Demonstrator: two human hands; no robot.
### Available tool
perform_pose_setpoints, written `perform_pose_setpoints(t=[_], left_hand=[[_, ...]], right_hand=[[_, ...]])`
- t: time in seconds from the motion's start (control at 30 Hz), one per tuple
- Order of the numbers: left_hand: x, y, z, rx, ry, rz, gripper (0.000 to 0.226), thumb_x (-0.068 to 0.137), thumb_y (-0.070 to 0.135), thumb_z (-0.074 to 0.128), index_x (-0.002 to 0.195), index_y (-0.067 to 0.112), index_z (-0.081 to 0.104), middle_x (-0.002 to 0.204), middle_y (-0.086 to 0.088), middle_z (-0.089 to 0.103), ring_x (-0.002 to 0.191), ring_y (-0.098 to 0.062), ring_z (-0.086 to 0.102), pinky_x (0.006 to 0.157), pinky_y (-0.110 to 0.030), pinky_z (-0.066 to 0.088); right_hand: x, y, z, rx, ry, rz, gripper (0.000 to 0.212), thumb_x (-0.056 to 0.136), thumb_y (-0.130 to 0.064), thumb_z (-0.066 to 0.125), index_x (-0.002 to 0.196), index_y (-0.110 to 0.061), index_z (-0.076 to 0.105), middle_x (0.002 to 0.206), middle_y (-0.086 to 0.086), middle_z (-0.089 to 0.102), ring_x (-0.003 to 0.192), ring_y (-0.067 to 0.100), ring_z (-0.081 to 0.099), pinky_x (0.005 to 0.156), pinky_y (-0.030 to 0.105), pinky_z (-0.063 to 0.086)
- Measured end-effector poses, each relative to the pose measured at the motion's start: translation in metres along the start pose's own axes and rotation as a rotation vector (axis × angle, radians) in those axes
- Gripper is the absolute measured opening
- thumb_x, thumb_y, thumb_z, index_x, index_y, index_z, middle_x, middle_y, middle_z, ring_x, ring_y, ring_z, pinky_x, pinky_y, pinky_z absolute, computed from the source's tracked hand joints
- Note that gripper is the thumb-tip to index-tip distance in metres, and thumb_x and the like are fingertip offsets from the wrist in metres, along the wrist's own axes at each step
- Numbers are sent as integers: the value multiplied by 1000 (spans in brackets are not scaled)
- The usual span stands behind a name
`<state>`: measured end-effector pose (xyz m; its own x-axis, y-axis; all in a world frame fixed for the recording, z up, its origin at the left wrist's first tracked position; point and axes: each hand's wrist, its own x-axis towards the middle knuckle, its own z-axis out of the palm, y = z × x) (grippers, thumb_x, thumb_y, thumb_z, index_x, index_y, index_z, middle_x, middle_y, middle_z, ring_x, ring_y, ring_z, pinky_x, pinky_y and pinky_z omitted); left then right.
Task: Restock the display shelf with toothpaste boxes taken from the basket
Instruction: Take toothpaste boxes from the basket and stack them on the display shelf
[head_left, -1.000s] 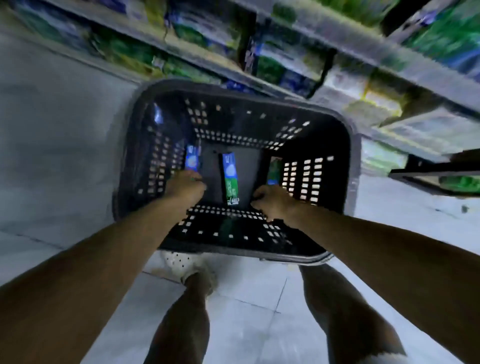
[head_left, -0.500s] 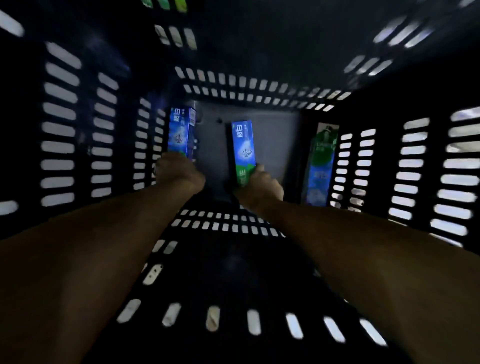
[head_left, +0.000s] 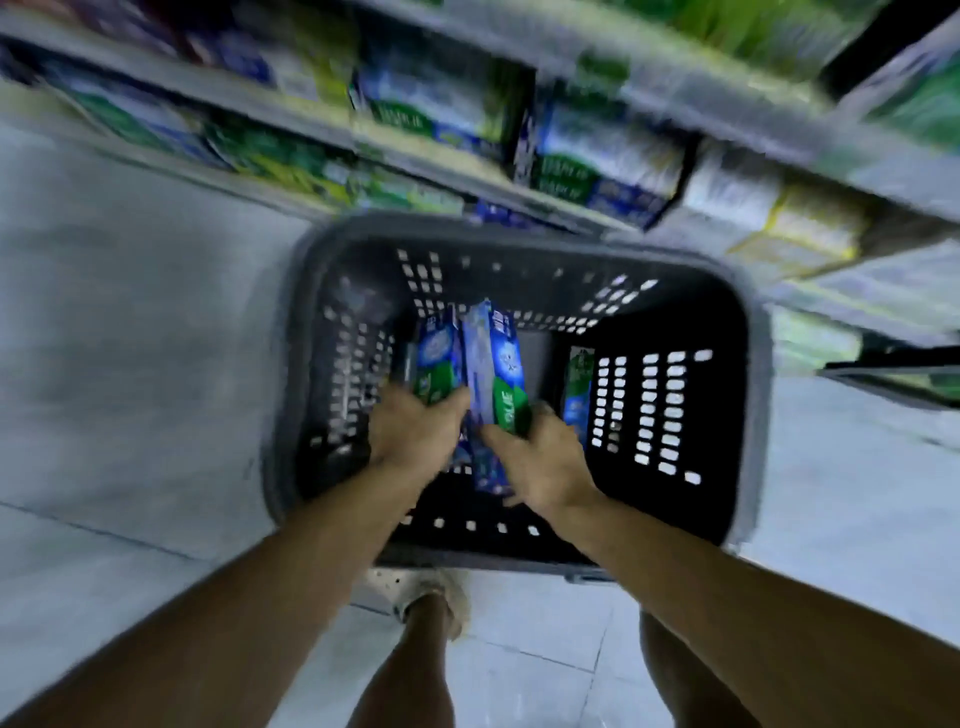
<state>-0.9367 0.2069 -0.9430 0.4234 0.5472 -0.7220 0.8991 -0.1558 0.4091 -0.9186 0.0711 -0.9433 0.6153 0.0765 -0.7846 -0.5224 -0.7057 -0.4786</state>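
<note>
A dark perforated basket (head_left: 753, 415) stands on the floor below the display shelf (head_left: 467, 171). Both my hands are inside it. My left hand (head_left: 415, 431) grips a blue and green toothpaste box (head_left: 436, 358), held upright. My right hand (head_left: 540, 462) grips a second blue and green toothpaste box (head_left: 498, 364), pressed close against the first. A third toothpaste box (head_left: 577, 389) leans against the basket's right inner wall, apart from both hands. The frame is motion-blurred.
The shelf rows above the basket are packed with blue, green and yellow boxes (head_left: 597, 166). Pale floor tiles (head_left: 130, 364) surround the basket. My legs and a shoe (head_left: 431, 597) stand just in front of its near rim.
The view has pulled back out of the basket. Both hands have lifted their boxes off the bottom and brought them together at the middle; the third box stays against the right wall.
</note>
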Motion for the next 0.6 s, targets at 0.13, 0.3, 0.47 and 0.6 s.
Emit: perform_pose_setpoints(t=[0.13,0.3,0.47,0.6], left_hand=[[-146,81,-122,-300,-34,193,41,62,45,70,91,17,67,76,1,71,77,-13,69,62,-30,52],[-309,180,-262,-423,-53,653,61,60,49,65,119,40,59,99,26,71,90,8,65,77,-14,48],[-414,279,-342,-496,-32,1034,66,68,37,73,132,34,55,107,24,72,100,0,67,88,-21,48],[-481,349,-363,-486,-44,1253,57,73,45,73,127,41,56,109,23,71,101,-1,68,89,-24,52]], right_hand=[[-147,-91,-92,103,121,-228,50,63,-56,60,101,-25,59,80,-13,69,72,0,65,64,12,51],[-321,-213,-207,140,315,-564,40,67,-40,64,104,-25,61,89,-20,72,79,-6,65,66,17,50],[-443,-294,-298,228,555,-893,35,62,-51,59,93,-35,57,89,-24,68,74,-4,62,61,13,45],[-510,-324,-369,271,656,-1084,36,71,-38,66,105,-32,58,94,-19,69,81,-1,65,67,14,46]])
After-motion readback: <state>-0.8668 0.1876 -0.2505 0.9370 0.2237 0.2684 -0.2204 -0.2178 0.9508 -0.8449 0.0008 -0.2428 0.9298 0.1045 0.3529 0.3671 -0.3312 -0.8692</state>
